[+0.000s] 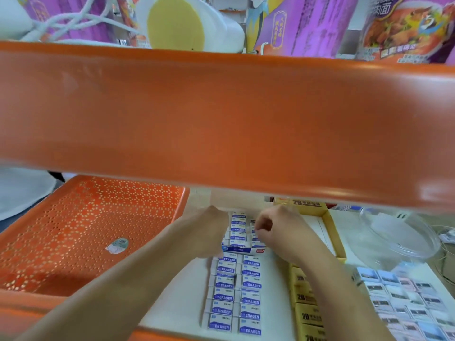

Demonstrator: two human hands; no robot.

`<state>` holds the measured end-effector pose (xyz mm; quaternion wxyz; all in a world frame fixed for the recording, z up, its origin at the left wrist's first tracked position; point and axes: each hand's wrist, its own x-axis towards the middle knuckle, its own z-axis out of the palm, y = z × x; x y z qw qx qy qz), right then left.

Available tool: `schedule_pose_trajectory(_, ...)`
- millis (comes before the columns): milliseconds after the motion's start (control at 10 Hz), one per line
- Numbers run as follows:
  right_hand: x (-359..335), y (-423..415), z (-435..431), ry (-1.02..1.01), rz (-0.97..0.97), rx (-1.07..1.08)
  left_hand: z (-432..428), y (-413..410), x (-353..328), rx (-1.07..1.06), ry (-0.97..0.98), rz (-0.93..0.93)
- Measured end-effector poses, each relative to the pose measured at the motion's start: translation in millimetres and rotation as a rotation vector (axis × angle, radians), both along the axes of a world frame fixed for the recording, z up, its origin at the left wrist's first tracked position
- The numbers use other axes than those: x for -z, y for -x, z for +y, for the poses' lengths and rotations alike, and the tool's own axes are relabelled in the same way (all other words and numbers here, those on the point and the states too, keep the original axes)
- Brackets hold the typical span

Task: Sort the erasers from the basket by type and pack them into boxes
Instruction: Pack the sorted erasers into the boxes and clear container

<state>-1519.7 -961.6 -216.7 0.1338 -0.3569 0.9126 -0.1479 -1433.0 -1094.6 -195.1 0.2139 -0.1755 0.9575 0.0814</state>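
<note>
A small blue-and-white box (242, 249) holds blue-and-white erasers (238, 228) in rows. My left hand (211, 232) rests against the box's left side, its fingers hidden behind it. My right hand (278, 230) hovers over the box's right part with fingers curled, seeming to pinch an eraser there. Two columns of loose blue "ERASER" erasers (234, 291) lie on the table just below the box. Yellow 2B erasers (307, 311) are stacked to the right, under my right forearm. Picture-sleeved erasers (406, 303) lie at lower right.
An orange perforated basket (86, 230) sits at left, nothing in it but a sticker. A blurred orange bar (221, 114) crosses the view's middle. A yellow-rimmed open box (330, 232) stands right of my hands. A clear plastic lid (398, 235) lies farther right.
</note>
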Motion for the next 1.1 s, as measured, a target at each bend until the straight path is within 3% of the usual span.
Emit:
schedule_pose_trajectory(100,-6.2,-19.4,6.0,-0.037,-0.049,-0.097,5.6,-3.7,13.0,-0.022,-0.037,0.073)
schedule_pose_trajectory(300,8.8,-46.7,15.0,-0.164,-0.014,-0.048,12.5,-22.8,41.1,0.034,0.086,0.237)
schedule_pose_trajectory(600,16.4,-56.3,23.9,-0.078,0.023,-0.046,10.3,-38.4,52.3,0.054,0.107,0.281)
schedule_pose_trajectory(900,-7.1,-38.0,40.0,0.085,-0.104,-0.013,1.4,-29.1,25.3,0.026,0.008,0.322)
schedule_pose_trajectory(1100,-12.3,-2.1,24.4,0.178,0.046,0.062,-13.1,8.3,9.7,0.067,0.041,0.346)
